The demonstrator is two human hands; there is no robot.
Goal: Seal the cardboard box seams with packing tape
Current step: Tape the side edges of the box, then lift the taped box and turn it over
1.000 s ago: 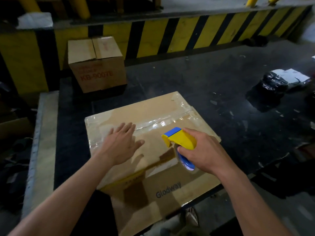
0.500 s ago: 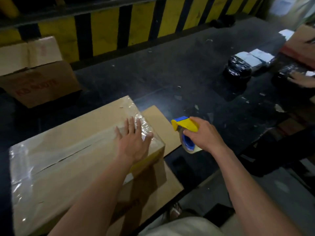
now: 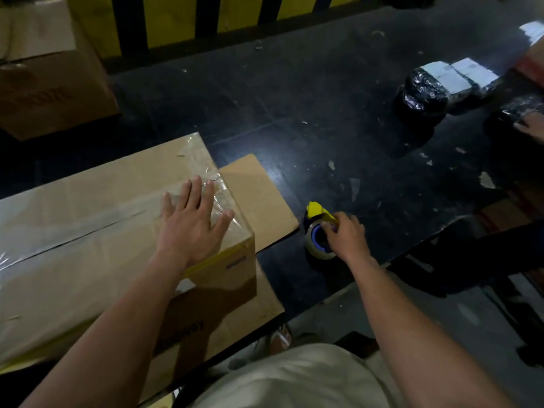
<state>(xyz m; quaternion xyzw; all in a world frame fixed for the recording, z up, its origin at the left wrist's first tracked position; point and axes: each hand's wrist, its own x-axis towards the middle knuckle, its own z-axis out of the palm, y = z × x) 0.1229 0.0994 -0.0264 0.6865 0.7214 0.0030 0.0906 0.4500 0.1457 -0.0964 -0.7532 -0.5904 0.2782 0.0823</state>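
Since half a second ago, the right hand [image 3: 347,237] has come down with the tape dispenser [image 3: 317,212] to the black table [image 3: 294,113], just beside the flat cardboard sheet [image 3: 259,201]. I note its fingers curled round the dispenser, grasping it. Left hand [image 3: 194,225] lies flat, fingers spread, on the right end of the cardboard box [image 3: 103,184] nearest me, over the clear tape [image 3: 97,222] on the top seam (seam line shows through). Farther off: black-wrapped parcels [image 3: 426,86] right, second box [image 3: 53,83] far left, striped barrier [image 3: 176,19] behind.
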